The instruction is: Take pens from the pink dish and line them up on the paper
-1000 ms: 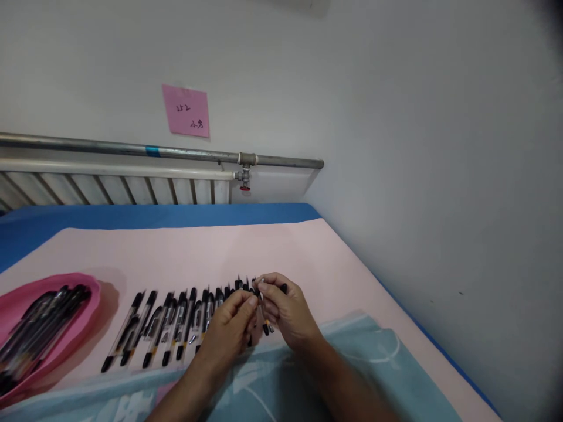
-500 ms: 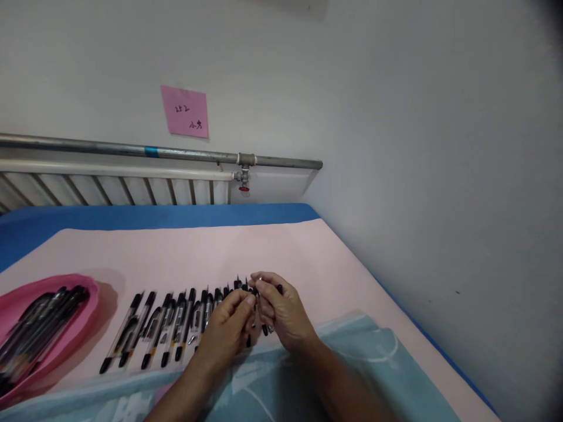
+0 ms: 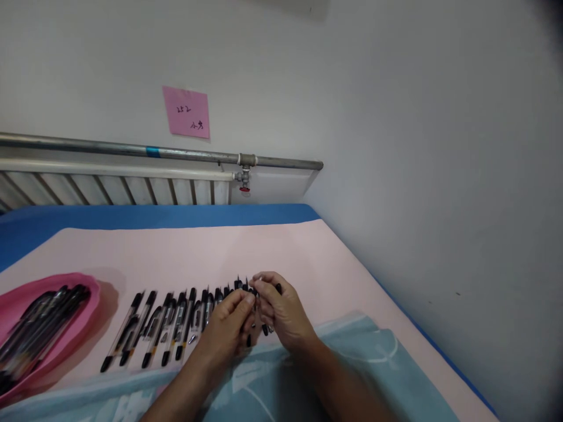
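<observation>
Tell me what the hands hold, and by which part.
One black pen, between both hands. The right hand wraps its barrel; the left hand pinches one end with its fingertips. Finer detail is hidden.

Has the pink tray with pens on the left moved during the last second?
No. The pink tray lies where it was: the gap between its right rim and the first pen of the row of pens is unchanged.

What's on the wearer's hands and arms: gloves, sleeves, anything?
Left hand and right hand are bare, no gloves. Both forearms are uncovered down to the frame edge, no sleeves. No ring, watch or band shows; the picture is slightly blurred.
</observation>
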The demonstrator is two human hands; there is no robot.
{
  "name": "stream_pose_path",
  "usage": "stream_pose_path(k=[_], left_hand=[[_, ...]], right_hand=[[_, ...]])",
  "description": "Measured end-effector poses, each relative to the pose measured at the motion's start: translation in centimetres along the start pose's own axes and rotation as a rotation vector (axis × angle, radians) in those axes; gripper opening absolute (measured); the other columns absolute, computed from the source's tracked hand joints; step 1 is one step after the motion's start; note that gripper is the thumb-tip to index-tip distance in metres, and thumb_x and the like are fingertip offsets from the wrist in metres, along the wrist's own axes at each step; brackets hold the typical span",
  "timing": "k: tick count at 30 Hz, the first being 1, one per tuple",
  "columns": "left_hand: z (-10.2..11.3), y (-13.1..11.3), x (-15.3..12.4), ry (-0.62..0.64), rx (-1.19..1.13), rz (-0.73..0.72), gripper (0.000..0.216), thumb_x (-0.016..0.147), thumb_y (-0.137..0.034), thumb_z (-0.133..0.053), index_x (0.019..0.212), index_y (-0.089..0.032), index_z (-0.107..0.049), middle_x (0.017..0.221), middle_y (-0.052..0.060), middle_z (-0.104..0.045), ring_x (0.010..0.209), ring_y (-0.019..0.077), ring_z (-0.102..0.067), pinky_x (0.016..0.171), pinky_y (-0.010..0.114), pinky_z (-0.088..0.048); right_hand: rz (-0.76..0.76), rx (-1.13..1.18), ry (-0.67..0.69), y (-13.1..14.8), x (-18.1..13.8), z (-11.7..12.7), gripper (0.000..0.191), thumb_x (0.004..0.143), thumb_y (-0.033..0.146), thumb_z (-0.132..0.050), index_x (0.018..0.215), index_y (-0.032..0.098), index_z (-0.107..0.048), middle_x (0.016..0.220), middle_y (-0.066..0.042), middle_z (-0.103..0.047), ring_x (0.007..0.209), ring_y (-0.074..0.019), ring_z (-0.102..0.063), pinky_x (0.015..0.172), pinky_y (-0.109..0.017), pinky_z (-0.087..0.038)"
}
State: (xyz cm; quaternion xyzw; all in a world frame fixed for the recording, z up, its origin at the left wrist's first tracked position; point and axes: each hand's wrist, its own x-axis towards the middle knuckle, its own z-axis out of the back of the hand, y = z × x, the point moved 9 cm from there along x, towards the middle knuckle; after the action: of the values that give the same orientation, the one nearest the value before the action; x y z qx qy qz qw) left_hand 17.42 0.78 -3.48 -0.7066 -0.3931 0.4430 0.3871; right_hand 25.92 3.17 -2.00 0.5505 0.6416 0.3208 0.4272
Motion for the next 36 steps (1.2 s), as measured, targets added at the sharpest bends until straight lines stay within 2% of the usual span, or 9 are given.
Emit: stream_pose_path(k=[3,8,13,15,22,28,36], left_hand=[[-0.1,-0.1,0.1,0.010,0.026,-0.010,0.029,0.077,-0.048,-0.050,0.071,-0.020,-0.045,0.044,-0.011,-0.035,0.031,0.0011,-0.023,0.031,0.013,-0.014],[-0.1,0.0,-0.1,-0.001,-0.011,0.026,0.029,0.077,-0.047,-0.050,0.069,-0.020,-0.044,0.045,-0.011,-0.034,0.030,0.0007,-0.021,0.031,0.014,-0.012],[-0.1,-0.2,0.1,0.012,0.020,-0.019,0.028,0.078,-0.046,-0.050,0.069,-0.020,-0.044,0.044,-0.010,-0.035,0.032,0.0015,-0.027,0.032,0.013,-0.015],[-0.1,0.0,0.1,0.024,0.040,-0.004,0.028,0.078,-0.045,-0.050,0.069,-0.020,-0.045,0.044,-0.010,-0.036,0.032,0.0014,-0.026,0.032,0.013,-0.015],[-1.0,0.5,-0.4,0.072,-0.005,0.110,0.029,0.074,-0.048,-0.053,0.070,-0.021,-0.043,0.045,-0.012,-0.034,0.030,0.0009,-0.019,0.030,0.014,-0.010],[-1.0,0.6,-0.4,0.078,0.023,0.117,0.029,0.073,-0.048,-0.054,0.070,-0.021,-0.043,0.045,-0.011,-0.035,0.030,0.0012,-0.019,0.030,0.014,-0.011],[-0.4,1.0,-0.3,0.051,0.077,0.166,0.031,0.071,-0.051,-0.055,0.073,-0.021,-0.046,0.044,-0.011,-0.036,0.030,0.0015,-0.020,0.030,0.014,-0.012]], right_hand=[[0.013,-0.010,-0.042,0.2,0.0,0.4,0.022,0.064,0.029,-0.070,0.068,0.018,-0.051,0.041,0.011,-0.034,0.033,-0.0017,-0.024,0.033,-0.016,-0.018],[-0.030,-0.014,0.052,-0.2,-0.1,-0.3,0.021,0.068,0.032,-0.065,0.081,0.017,-0.058,0.043,0.011,-0.036,0.034,-0.0016,-0.022,0.033,-0.016,-0.016],[-0.006,-0.038,-0.023,-0.2,-0.1,0.2,0.022,0.064,0.029,-0.069,0.066,0.018,-0.050,0.040,0.011,-0.033,0.033,-0.0018,-0.024,0.033,-0.015,-0.017],[0.010,-0.034,-0.036,0.2,0.0,0.4,0.019,0.064,0.029,-0.068,0.066,0.017,-0.053,0.040,0.011,-0.032,0.033,-0.0016,-0.023,0.032,-0.016,-0.017],[0.130,0.081,-0.125,2.2,0.3,2.1,0.016,0.065,0.027,-0.066,0.074,0.017,-0.058,0.065,0.003,-0.055,0.034,0.0003,-0.025,0.030,-0.016,-0.017],[0.204,0.097,-0.198,2.9,0.4,3.0,0.017,0.064,0.026,-0.067,0.076,0.017,-0.057,0.065,0.004,-0.056,0.034,0.0006,-0.025,0.029,-0.015,-0.017],[0.241,-0.022,-0.227,3.1,0.6,3.4,0.016,0.063,0.023,-0.065,0.075,0.016,-0.057,0.058,0.006,-0.052,0.032,0.0007,-0.026,0.030,-0.015,-0.017]])
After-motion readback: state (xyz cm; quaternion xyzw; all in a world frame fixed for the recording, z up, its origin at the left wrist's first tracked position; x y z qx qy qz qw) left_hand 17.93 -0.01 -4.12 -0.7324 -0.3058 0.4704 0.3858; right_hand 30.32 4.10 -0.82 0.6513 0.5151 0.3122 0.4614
